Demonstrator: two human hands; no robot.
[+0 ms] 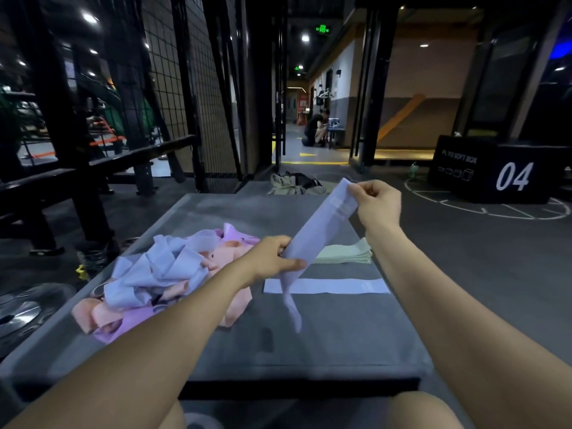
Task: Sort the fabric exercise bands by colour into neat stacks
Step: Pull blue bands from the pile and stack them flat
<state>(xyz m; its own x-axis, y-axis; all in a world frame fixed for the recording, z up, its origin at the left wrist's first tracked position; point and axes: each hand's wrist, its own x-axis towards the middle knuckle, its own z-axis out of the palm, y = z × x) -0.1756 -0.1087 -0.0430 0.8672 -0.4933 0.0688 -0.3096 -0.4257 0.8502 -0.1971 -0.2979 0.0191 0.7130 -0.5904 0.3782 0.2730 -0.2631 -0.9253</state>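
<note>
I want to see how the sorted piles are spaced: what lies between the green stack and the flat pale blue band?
Only bare grey platform shows between the green stack and the flat pale blue band in the head view.

A dim gym: black wire-mesh partition (185, 88) on the left, dark floor (479, 243) with white painted lines. A black soft box (495, 168) marked 04 stands right. Ceiling spotlights (305, 38) light the corridor (297, 140) beyond.

Left hand (272, 255) and right hand (373, 201), both pinching, forearms extended.
</note>
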